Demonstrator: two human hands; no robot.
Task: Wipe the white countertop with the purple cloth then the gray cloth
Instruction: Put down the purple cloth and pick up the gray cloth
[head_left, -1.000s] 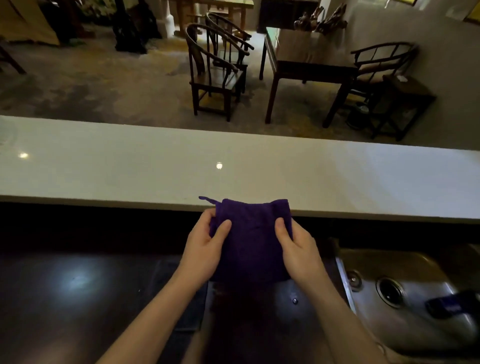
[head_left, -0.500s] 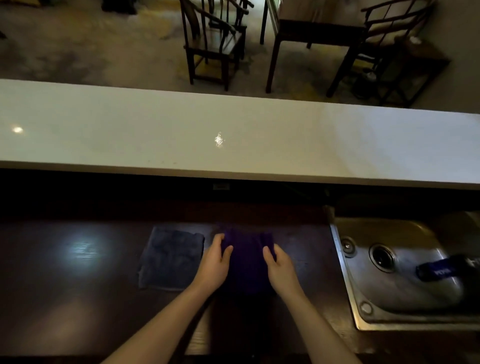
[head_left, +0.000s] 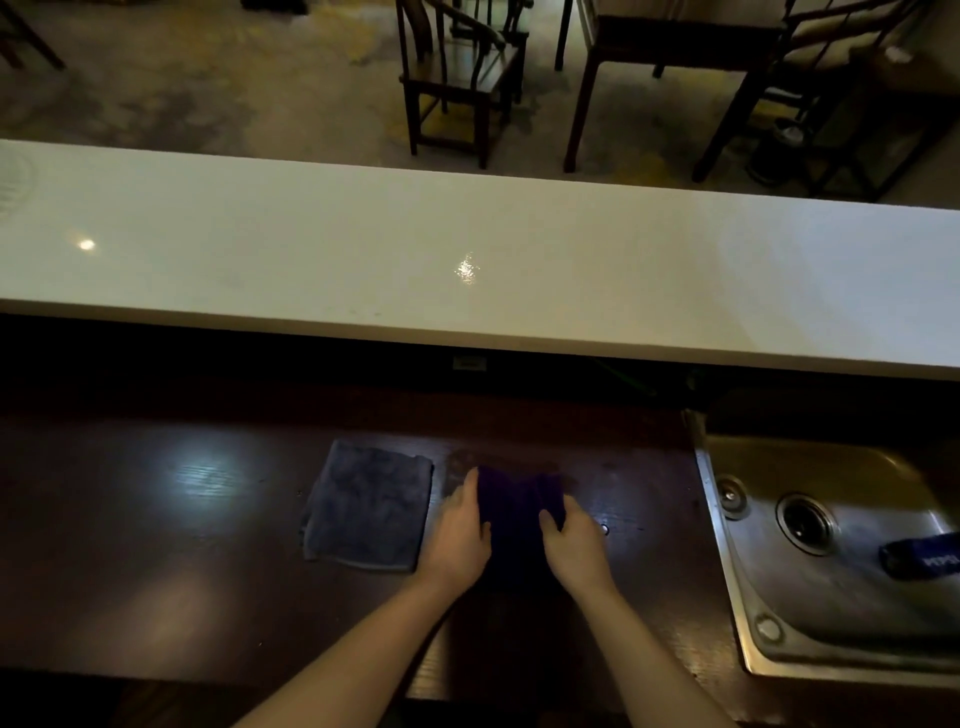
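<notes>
The purple cloth lies folded on the dark wooden lower counter, low in the middle of the view. My left hand grips its left edge and my right hand grips its right edge. The gray cloth lies flat on the same counter, just left of my left hand, apart from the purple cloth. The long white countertop runs across the view above and behind them, with light glinting on its surface.
A steel sink sits at the right of the lower counter, with a dark blue object in its basin. Beyond the white countertop stand dark wooden chairs and a table on the floor.
The purple cloth came down from in front of the white countertop's edge onto the dark lower counter, both hands still on it. The view tilted down, showing the gray cloth.
</notes>
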